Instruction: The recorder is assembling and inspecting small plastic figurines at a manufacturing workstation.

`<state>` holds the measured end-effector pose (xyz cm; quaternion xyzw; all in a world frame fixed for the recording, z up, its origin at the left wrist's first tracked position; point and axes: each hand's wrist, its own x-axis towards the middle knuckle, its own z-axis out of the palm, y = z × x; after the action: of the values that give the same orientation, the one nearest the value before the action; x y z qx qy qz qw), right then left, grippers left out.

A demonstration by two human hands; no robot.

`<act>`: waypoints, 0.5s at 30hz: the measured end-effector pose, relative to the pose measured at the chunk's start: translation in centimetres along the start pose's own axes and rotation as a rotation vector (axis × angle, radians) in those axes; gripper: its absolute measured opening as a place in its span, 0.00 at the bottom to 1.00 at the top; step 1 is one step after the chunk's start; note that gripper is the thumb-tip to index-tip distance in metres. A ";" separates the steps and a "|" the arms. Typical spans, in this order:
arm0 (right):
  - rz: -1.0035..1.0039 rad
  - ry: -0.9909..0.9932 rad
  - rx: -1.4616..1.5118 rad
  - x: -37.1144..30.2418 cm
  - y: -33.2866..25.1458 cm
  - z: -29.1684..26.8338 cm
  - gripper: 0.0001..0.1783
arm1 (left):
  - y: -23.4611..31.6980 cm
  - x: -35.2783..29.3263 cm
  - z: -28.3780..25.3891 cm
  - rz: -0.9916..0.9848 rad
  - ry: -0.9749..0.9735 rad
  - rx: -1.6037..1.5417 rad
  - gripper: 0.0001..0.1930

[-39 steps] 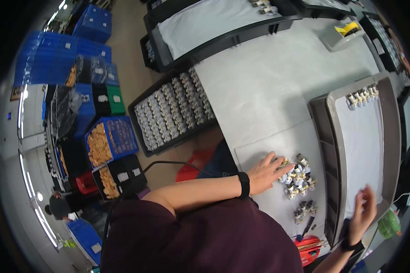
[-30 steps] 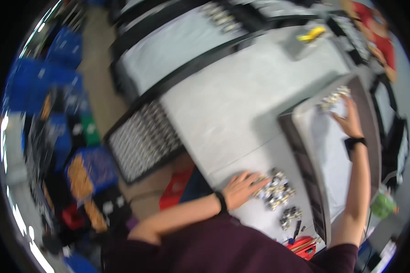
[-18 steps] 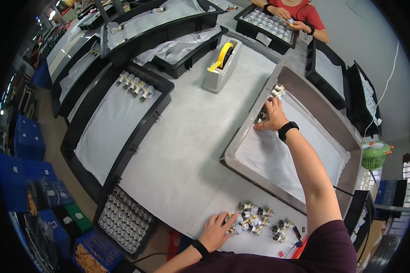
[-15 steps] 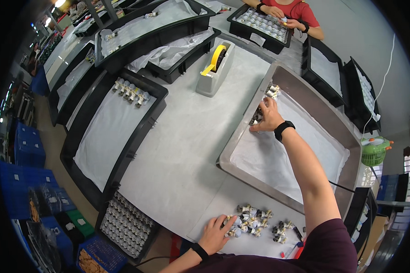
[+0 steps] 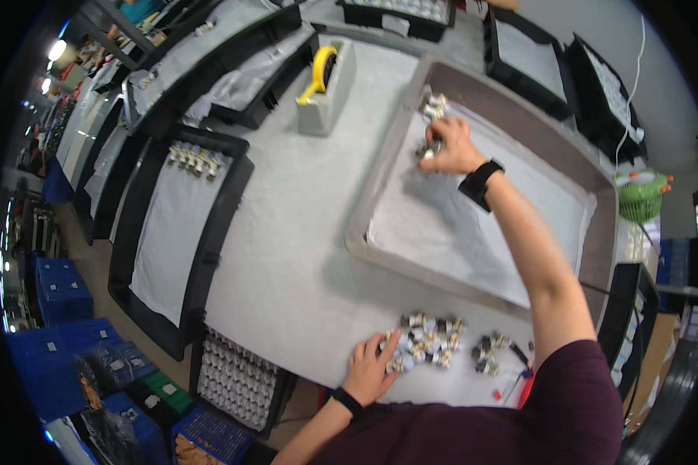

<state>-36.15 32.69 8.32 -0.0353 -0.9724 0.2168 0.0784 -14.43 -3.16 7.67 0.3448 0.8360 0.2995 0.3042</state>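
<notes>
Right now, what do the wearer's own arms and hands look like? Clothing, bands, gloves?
No gloves on the left hand or right hand. Narrow black wristband on the left wrist, wider black band on the right. The right sleeve is dark maroon and short, leaving the forearm uncovered. I can't make out any markings on either band.

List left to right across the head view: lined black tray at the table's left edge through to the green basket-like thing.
Lined black tray → tape dispenser → larger heap of small parts → smaller heap → green basket-like thing.
</notes>
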 end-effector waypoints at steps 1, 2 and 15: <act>-0.027 0.004 0.037 -0.4 -1.7 -2.3 0.25 | -0.2 0.4 -0.3 0.011 0.020 -0.026 0.44; -0.040 0.013 0.132 -2.2 -3.7 -4.5 0.25 | 0.0 0.1 -0.5 0.001 0.010 -0.037 0.45; -0.025 -0.428 0.196 -32.7 -13.7 -8.6 0.25 | 1.2 0.4 2.1 0.025 0.068 0.192 0.59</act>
<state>-2.98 20.56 17.37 0.0313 -0.9416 0.3116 -0.1237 -12.68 -1.52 7.07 0.3723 0.8664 0.2332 0.2372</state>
